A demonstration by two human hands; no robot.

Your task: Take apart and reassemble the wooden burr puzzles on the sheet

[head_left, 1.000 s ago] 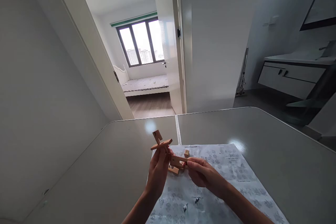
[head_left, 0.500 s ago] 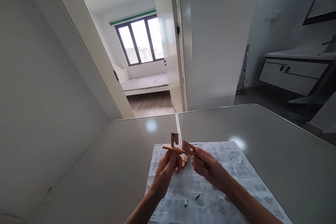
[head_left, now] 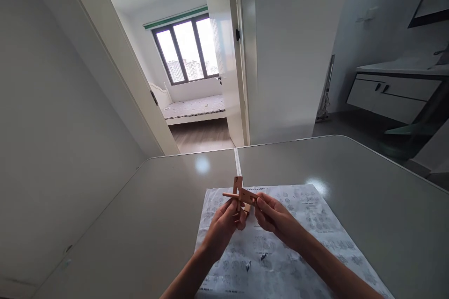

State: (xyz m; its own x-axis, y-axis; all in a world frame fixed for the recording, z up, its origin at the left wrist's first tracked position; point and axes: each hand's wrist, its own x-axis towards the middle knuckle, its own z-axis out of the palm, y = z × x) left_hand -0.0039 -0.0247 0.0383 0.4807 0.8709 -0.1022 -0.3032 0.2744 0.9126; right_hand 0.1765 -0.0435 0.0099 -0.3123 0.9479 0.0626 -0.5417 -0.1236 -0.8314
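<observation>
Wood pair (head_left: 236, 195), an upright piece (head_left: 238, 181) with a dark mark crossed by a flat piece (head_left: 228, 195), sits above the paper (head_left: 298, 229); upright end points to 12 o'clock, flat end to 9. Left hand (head_left: 222, 226) has its fingers closed on the underside of the pair. Right hand (head_left: 275, 217) pinches a third piece (head_left: 249, 196) by its outer end, bringing it in from 3 o'clock. The two overlap from this angle; can't tell if it's seated or just touching. Advice: keep the left pinch low and firm so the crossing doesn't twist, square the third piece to the upright piece, then light, straight pressure. If it binds, I'd back off and check notch facing, not force it; main risk is knocking the pair loose. Another wood bit (head_left: 247, 209) shows between the hands, mostly hidden. Surface: glossy grey table (head_left: 168, 215) with a seam at 12, glare spots at 11 and 3. Paper is printed and creased, text too small to read, two dark scraps (head_left: 264, 257) on it toward 6. Room: open door (head_left: 224, 56) at 12, bed (head_left: 196, 107) and window (head_left: 184, 49) at 11, vanity (head_left: 389, 96) at 2.
</observation>
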